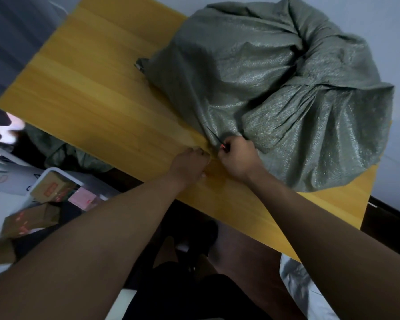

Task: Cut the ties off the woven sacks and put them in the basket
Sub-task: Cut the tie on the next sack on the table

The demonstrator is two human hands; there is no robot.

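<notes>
A bulky grey-green woven sack point(270, 88) lies on the yellow wooden table point(97, 88), its gathered neck pointing at the near edge. My left hand point(189, 165) grips the bunched neck of the sack just left of the blades. My right hand point(238, 158) holds red-handled scissors point(218, 140), with the dark blades pointing up and left against the sack's neck. The tie itself is hidden between my hands. A white basket point(53, 174) stands on the floor at the left, holding several cardboard boxes.
Another grey-green sack point(62, 148) lies on the floor beneath the table's left edge. Brown boxes point(30, 220) and a pink packet point(83, 199) sit around the basket. A pale wall runs behind the table. White bedding point(303, 287) shows at the lower right.
</notes>
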